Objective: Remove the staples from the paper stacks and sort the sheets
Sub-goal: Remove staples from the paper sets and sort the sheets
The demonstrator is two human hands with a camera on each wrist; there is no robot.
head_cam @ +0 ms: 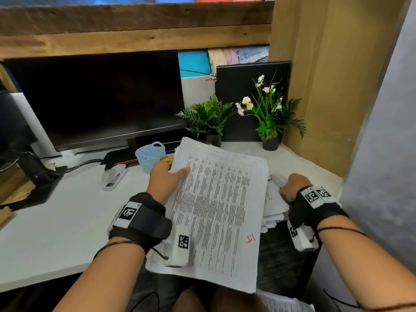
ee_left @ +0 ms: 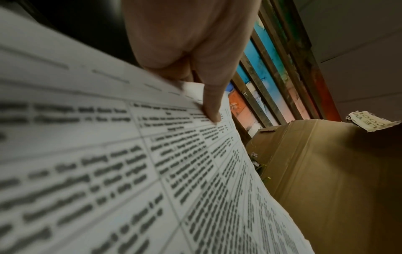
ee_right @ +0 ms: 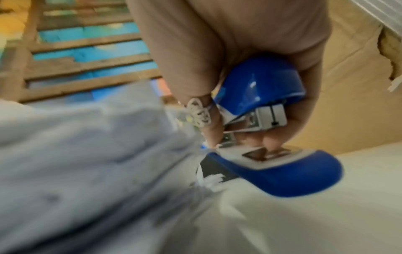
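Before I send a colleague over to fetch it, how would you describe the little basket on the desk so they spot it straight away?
Start at the big black monitor at the back of the white desk. Just below its lower right corner, left of the two potted plants, stands the basket, beyond the left hand. It is the only pale blue, perforated tub with a loop handle.

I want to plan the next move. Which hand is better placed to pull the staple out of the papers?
The right hand, probably. It already grips the blue stapler beside the lower pile. The left hand is busy pinching the printed stack by its edge.
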